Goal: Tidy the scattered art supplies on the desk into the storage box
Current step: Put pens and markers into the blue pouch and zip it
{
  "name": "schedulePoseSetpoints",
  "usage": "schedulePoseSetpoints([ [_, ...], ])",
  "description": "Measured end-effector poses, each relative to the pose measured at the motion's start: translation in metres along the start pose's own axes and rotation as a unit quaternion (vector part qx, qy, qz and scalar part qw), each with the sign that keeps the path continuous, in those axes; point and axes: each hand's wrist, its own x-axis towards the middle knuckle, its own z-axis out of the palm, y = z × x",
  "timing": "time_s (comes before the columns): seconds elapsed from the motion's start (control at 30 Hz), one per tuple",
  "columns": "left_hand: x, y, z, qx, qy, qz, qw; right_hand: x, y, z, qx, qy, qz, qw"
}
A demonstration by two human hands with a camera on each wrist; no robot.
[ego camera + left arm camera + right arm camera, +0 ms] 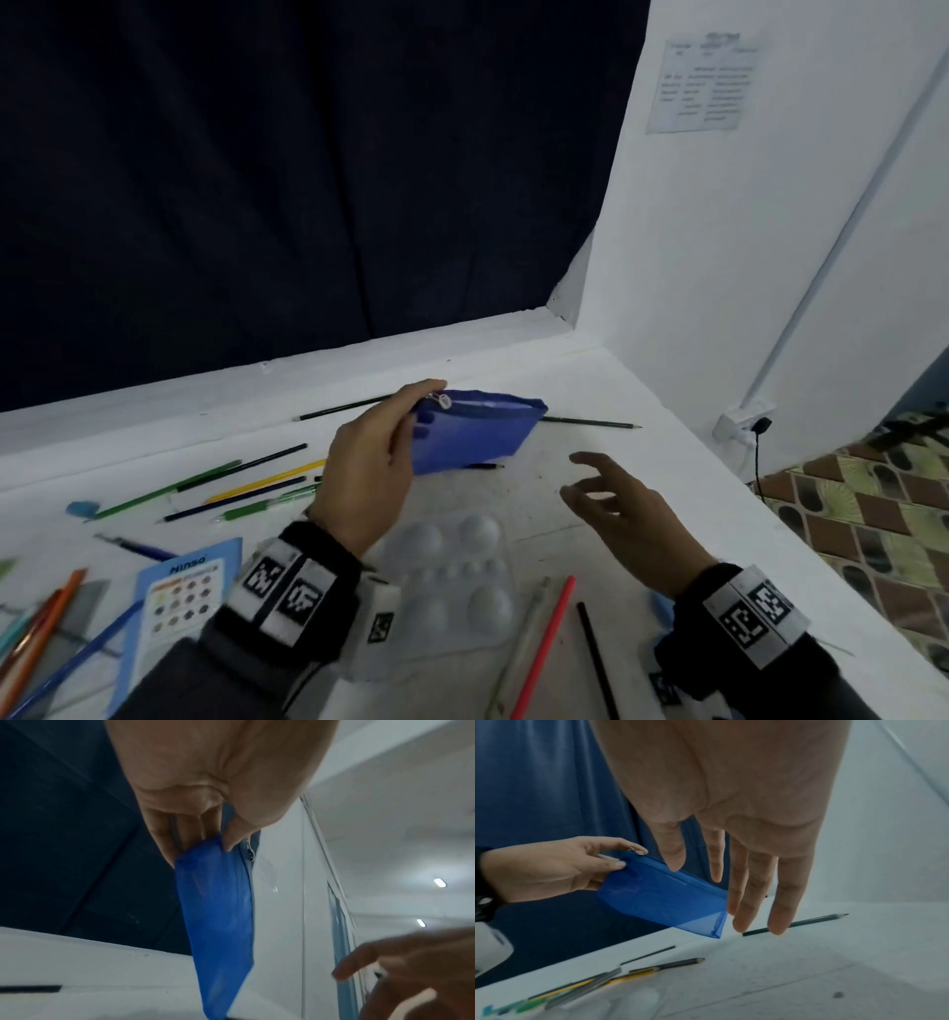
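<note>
Above the counter: your left hand (367, 475) holds the blue pouch (475, 431) clear of the white counter (590, 390), thumb on top by the zip pull, fingers curled under its near end.
Pouch look: thin, see-through blue fabric, flat and limp, with a zip along the upper edge; whether the zip is open, you cannot tell.
Pouch contents: nothing shows through the fabric.
Right hand: your right hand (624, 506) hovers just beside the pouch, fingers spread wide, holding nothing.
Paint palette: the white palette (452, 575) lies under your wrists; its wells look bare.
On the counter: coloured pencils (246, 485) lie loose to your left, a dark pencil (590, 422) behind the pouch, a red pencil (544, 647) near your right wrist.
</note>
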Motion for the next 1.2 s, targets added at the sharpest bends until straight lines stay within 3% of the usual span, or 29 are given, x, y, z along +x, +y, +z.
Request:
schedulePoseSetpoints([
  [0.13,-0.069,0.015,-0.05,-0.143,0.027,-0.068,0.987,-0.019,-0.016,0.025,0.028,0.004,-0.044,0.999],
  [0.3,-0.154,0.017,-0.092,-0.229,0.018,-0.174,0.958,-0.049,-0.028,0.059,0.0,-0.063,-0.145,0.987],
  [0.47,-0.22,-0.001,-0.117,-0.136,-0.036,-0.222,0.965,-0.083,-0.029,0.091,-0.048,-0.114,-0.268,0.955],
  [0.57,-0.249,-0.005,-0.122,-0.014,-0.067,-0.22,0.973,-0.103,-0.031,0.107,-0.034,-0.11,-0.288,0.951],
  [0.73,-0.268,0.006,-0.132,0.071,-0.083,-0.246,0.963,-0.119,-0.033,0.115,-0.019,-0.132,-0.321,0.938],
  [0.83,-0.262,0.025,-0.132,0.038,-0.085,-0.274,0.957,-0.12,-0.032,0.114,-0.048,-0.165,-0.309,0.935],
  [1.07,-0.254,0.023,-0.112,0.136,-0.103,-0.288,0.942,-0.122,-0.038,0.087,-0.107,-0.26,-0.261,0.923],
  [1.2,-0.254,0.015,-0.108,0.057,-0.158,-0.355,0.92,-0.108,-0.032,0.069,-0.129,-0.168,-0.276,0.938],
])
